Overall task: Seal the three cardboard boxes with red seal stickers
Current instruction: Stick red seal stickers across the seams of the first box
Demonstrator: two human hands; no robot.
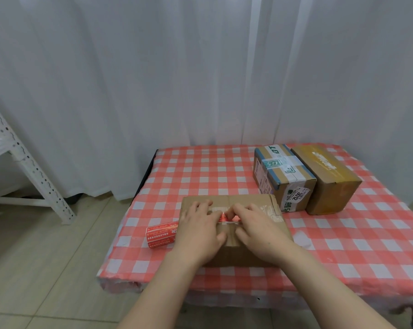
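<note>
fingers press a red sticker onto the near box

fingers (202, 208) of the left hand (198, 230) lie spread and flat on the lid of the near cardboard box (231, 251), holding nothing, their tips against a red seal sticker (223, 217) that crosses the lid seam. fingers of the right hand (260, 231) are bent, their tips bunched at the sticker's 3 o'clock end; whether they pinch it or only press on it cannot be told. only a short stretch of the sticker shows between the two hands. old pale tape patches run across the lid at 3 o'clock from the right hand.

the near box sits at the 6 o'clock side of the surface (343, 245), which wears a red-and-white checked cloth. a sheet of red seal stickers (161, 235) lies on the cloth at 9 o'clock from this box, touching or just beside its wall, partly under the left hand.

at 1 o'clock from the near box stands a second cardboard box (284, 176) with white printed tape and a label reading 3012. a third, plain brown box (329, 179) stands against its 3 o'clock side, clear tape along its top.

white curtains (153, 79) hang at 12 o'clock behind the surface, and a white metal rack (22, 160) stands on the tiled floor (46, 257) at 9 o'clock.
</note>
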